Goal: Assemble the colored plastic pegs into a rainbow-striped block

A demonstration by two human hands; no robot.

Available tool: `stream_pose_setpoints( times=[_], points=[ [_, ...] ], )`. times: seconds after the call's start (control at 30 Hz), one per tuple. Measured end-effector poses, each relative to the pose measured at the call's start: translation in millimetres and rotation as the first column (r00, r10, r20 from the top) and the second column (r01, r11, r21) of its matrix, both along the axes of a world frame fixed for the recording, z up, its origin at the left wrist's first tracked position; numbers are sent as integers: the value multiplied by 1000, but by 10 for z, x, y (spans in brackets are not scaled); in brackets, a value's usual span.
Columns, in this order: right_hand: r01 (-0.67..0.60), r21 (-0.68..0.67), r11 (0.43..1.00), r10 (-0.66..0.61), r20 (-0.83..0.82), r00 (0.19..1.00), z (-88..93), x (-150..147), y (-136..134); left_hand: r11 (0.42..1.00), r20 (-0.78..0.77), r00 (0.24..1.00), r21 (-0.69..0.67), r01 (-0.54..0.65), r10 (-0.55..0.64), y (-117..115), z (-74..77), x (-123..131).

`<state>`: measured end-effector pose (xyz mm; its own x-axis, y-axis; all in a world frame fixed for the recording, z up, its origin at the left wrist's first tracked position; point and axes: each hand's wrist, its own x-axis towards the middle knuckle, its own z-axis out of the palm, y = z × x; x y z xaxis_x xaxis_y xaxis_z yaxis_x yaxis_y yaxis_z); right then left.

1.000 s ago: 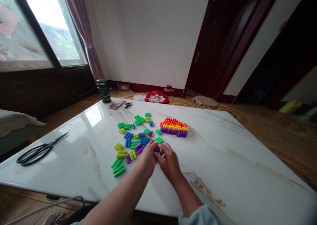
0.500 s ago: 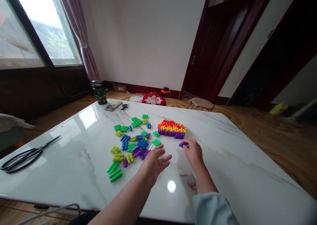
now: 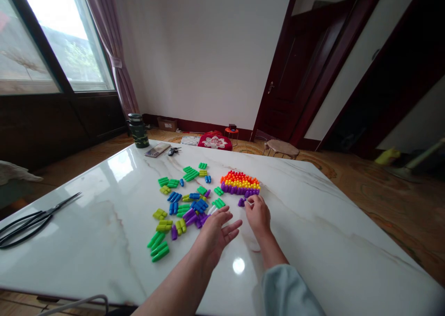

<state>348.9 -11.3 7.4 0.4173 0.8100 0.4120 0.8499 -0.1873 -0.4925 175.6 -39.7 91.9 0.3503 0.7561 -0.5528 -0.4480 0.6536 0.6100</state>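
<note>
My left hand [image 3: 219, 232] hovers open beside the loose pile, its fingers spread and nothing in them. The fingertips of my right hand [image 3: 257, 214] pinch small purple bullet-shaped plastic pieces [image 3: 242, 202]. Just beyond them stands a tight block of upright pieces [image 3: 240, 182], with red and orange at the back, yellow in the middle and purple along the front. Loose pieces lie to the left in small groups: green ones [image 3: 160, 251], blue ones [image 3: 200, 205], yellow-green ones [image 3: 164, 225] and purple ones [image 3: 189, 215].
Black-handled scissors [image 3: 38, 221] lie at the left of the white marble-patterned table [image 3: 333, 232]. Toward the far left corner are a camouflage flask [image 3: 139, 131], a phone [image 3: 157, 150] and keys [image 3: 173, 151]. A stool [image 3: 281, 148] stands behind the table.
My right hand has moved left with the purple pieces, closer to the front of the upright block. My left hand stays spread in nearly the same place.
</note>
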Motion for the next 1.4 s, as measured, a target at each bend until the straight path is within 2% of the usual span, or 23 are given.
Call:
stream_pose_setpoints(
  times=[0.13,0.23,0.3,0.5,1.03,1.23,1.4],
  points=[
    [-79,-152,985,87,47,995,-3,-68,-89,1000,5,1000,-5,7,-7,-11,16,-1],
    [-169,-183,968,184,70,980,-51,-113,-82,1000,8,1000,2,4,-4,-21,28,-3],
    [-182,-191,964,205,106,973,-78,-125,-56,1000,3,1000,0,0,0,-21,34,-6],
    [-150,-245,958,187,131,974,-71,-128,-2,1000,10,1000,0,-6,6,13,20,-26],
    [-103,-247,964,145,159,977,-42,-190,11,1000,28,1000,13,-4,3,34,-7,-51],
    [-91,-226,970,131,173,976,-125,-163,41,998,17,998,-20,-53,53,161,120,-141],
    [-125,-203,971,138,51,989,-106,-141,28,981,23,983,70,-181,180,445,283,-503]
  ],
)
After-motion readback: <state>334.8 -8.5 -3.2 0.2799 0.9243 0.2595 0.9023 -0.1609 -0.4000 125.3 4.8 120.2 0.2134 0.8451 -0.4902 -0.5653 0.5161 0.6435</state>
